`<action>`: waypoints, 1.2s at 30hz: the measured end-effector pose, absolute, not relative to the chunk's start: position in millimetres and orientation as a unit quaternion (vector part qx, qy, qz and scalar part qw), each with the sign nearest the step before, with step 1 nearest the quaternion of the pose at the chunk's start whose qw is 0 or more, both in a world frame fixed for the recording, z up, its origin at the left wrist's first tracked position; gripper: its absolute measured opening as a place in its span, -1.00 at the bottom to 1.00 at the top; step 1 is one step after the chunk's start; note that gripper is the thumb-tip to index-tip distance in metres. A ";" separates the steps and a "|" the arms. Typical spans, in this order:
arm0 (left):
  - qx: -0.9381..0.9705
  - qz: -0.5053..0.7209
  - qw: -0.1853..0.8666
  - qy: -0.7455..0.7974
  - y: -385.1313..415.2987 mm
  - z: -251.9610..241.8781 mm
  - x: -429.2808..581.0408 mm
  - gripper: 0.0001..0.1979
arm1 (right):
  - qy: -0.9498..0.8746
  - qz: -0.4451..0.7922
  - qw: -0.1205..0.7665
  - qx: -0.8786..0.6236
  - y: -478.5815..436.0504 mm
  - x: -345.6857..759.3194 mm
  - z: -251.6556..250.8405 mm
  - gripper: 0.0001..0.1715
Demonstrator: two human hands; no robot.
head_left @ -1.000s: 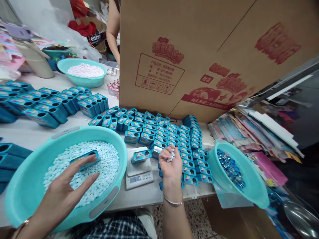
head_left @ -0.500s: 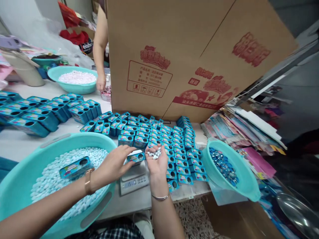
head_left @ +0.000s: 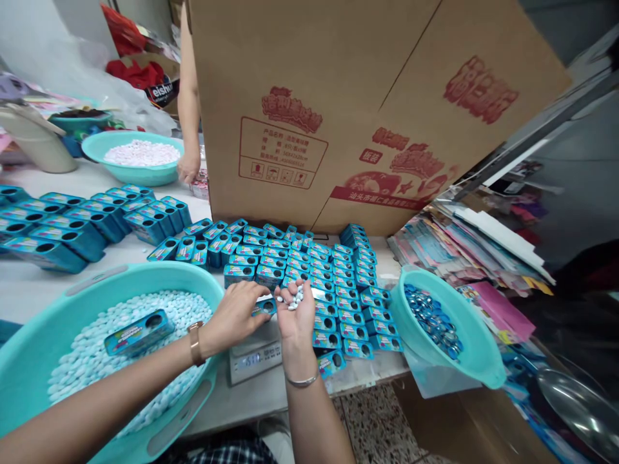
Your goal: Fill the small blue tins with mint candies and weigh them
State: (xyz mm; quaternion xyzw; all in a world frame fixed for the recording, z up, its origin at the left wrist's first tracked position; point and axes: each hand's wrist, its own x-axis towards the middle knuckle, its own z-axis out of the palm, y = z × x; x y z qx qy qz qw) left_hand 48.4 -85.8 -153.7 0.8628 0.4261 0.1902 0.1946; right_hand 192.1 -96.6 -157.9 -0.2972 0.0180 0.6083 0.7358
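Note:
My left hand (head_left: 236, 314) is curled around a small blue tin (head_left: 265, 307) that sits on a white digital scale (head_left: 255, 353). Right beside it, my right hand (head_left: 294, 314) is cupped palm up and holds a small heap of white candy pieces (head_left: 295, 298). Another blue tin (head_left: 139, 332) lies on the pale candies filling the large teal basin (head_left: 87, 290) at my left. Rows of the same blue tins (head_left: 319, 270) cover the table behind the scale.
A big cardboard box (head_left: 367, 109) stands at the back. A teal bowl of blue lids (head_left: 445, 322) hangs over the table's right edge. More tins (head_left: 87, 219) line the left. Another person's hand (head_left: 187, 169) rests near a far teal bowl of white candies (head_left: 140, 154). Printed sheets (head_left: 464, 245) are stacked at right.
My left hand left the tin in the basin, crossed to the scale and closed on the tin there. My right hand with the candies stayed by the scale.

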 end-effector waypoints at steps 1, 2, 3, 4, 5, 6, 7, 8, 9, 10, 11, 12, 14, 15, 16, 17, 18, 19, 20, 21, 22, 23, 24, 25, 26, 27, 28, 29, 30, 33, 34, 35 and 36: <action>0.862 0.192 0.197 0.426 -85.4 -152.5 48.7 -0.68 | 0.014 0.606 0.736 -0.299 -96.7 191.8 -158.0 -0.75; 0.861 0.194 0.199 0.426 -84.9 -151.4 49.0 -0.70 | 0.009 0.604 0.738 -0.301 -96.8 191.4 -157.9 -0.75; 0.860 0.196 0.201 0.426 -84.3 -150.5 49.1 -0.71 | 0.005 0.603 0.739 -0.301 -97.0 191.1 -157.6 -0.76; 0.859 0.197 0.202 0.428 -83.5 -150.0 49.0 -0.71 | 0.001 0.602 0.740 -0.301 -97.3 190.9 -157.1 -0.76; 0.858 0.199 0.202 0.429 -82.5 -149.8 48.5 -0.71 | 0.000 0.602 0.741 -0.299 -97.7 190.8 -156.3 -0.76; 0.857 0.200 0.202 0.430 -81.4 -149.9 47.5 -0.71 | 0.000 0.603 0.740 -0.297 -98.1 191.0 -155.3 -0.76; 0.856 0.201 0.203 0.431 -80.2 -150.4 45.9 -0.71 | 0.002 0.606 0.739 -0.294 -98.6 191.5 -154.2 -0.76; 0.856 0.202 0.204 0.430 -78.8 -151.0 43.7 -0.71 | 0.005 0.608 0.739 -0.290 -99.2 192.1 -153.0 -0.75; 0.855 0.203 0.205 0.431 -77.5 -151.8 41.1 -0.71 | 0.008 0.611 0.738 -0.286 -99.8 192.8 -151.8 -0.75; 0.854 0.205 0.205 0.431 -76.1 -152.7 38.1 -0.70 | 0.010 0.613 0.738 -0.283 -100.5 193.4 -150.7 -0.75; 0.853 0.207 0.205 0.433 -74.9 -153.4 34.9 -0.70 | 0.008 0.615 0.737 -0.281 -101.2 193.7 -149.8 -0.75; 0.851 0.210 0.206 0.435 -73.9 -154.0 31.6 -0.70 | 0.004 0.616 0.736 -0.281 -101.9 193.7 -149.2 -0.76; 0.845 0.219 0.210 0.441 -72.4 -154.6 25.5 -0.70 | -0.010 0.617 0.732 -0.290 -103.1 192.2 -149.3 -0.75; 0.841 0.224 0.214 0.443 -72.1 -154.5 22.8 -0.70 | -0.017 0.617 0.728 -0.297 -103.7 190.9 -149.9 -0.75; 0.838 0.229 0.216 0.446 -72.1 -154.2 20.5 -0.70 | -0.022 0.618 0.725 -0.303 -104.3 189.3 -150.6 -0.74; 0.835 0.232 0.219 0.449 -72.4 -153.6 18.6 -0.70 | -0.026 0.619 0.722 -0.308 -104.8 187.6 -151.5 -0.73; 0.832 0.234 0.220 0.451 -72.9 -152.8 16.9 -0.70 | -0.028 0.620 0.720 -0.312 -105.4 185.9 -152.3 -0.73; 0.831 0.235 0.221 0.454 -73.5 -152.0 15.5 -0.70 | -0.029 0.620 0.718 -0.314 -105.9 184.4 -152.9 -0.73; 0.829 0.236 0.222 0.456 -74.2 -151.1 14.3 -0.70 | -0.031 0.620 0.718 -0.314 -106.5 183.0 -153.2 -0.73; 0.828 0.236 0.224 0.457 -75.0 -150.3 13.2 -0.70 | -0.034 0.620 0.719 -0.313 -107.1 182.1 -153.1 -0.73; 0.827 0.238 0.225 0.457 -75.7 -149.7 12.1 -0.70 | -0.036 0.620 0.719 -0.312 -107.7 181.8 -152.6 -0.73; 0.826 0.240 0.227 0.456 -76.3 -149.3 11.0 -0.70 | -0.037 0.620 0.719 -0.310 -108.3 182.3 -151.7 -0.74; 0.826 0.242 0.229 0.454 -76.8 -149.0 9.8 -0.70 | -0.036 0.624 0.719 -0.304 -108.9 184.0 -150.4 -0.74; 0.826 0.244 0.229 0.453 -77.4 -148.8 8.4 -0.70 | -0.031 0.629 0.718 -0.295 -109.6 187.1 -148.7 -0.75; 0.827 0.245 0.229 0.452 -77.9 -148.5 6.9 -0.71 | -0.021 0.635 0.718 -0.284 -110.4 191.9 -146.6 -0.75; 0.827 0.246 0.228 0.452 -78.5 -148.1 5.2 -0.71 | -0.009 0.639 0.720 -0.271 -111.4 198.1 -144.1 -0.75; 0.827 0.246 0.227 0.452 -79.1 -147.6 3.6 -0.70 | 0.001 0.640 0.724 -0.257 -112.7 205.8 -141.3 -0.76; 0.827 0.246 0.226 0.451 -79.7 -146.9 2.0 -0.70 | 0.009 0.636 0.732 -0.245 -114.2 214.4 -138.3 -0.76; 0.828 0.246 0.225 0.451 -80.4 -146.0 0.6 -0.70 | 0.010 0.627 0.742 -0.238 -116.1 223.5 -135.1 -0.77; 0.830 0.245 0.222 0.449 -82.0 -144.3 -0.9 -0.69 | -0.024 0.585 0.773 -0.243 -123.7 248.3 -125.8 -0.80; 0.831 0.245 0.220 0.449 -82.4 -144.1 -0.3 -0.69 | -0.040 0.573 0.780 -0.249 -126.5 254.3 -123.3 -0.81; 0.832 0.245 0.219 0.448 -82.7 -144.2 0.7 -0.69 | -0.053 0.563 0.785 -0.253 -129.2 259.1 -121.3 -0.82; 0.833 0.244 0.217 0.446 -83.1 -144.3 2.1 -0.69 | -0.062 0.556 0.789 -0.255 -131.8 262.6 -119.9 -0.83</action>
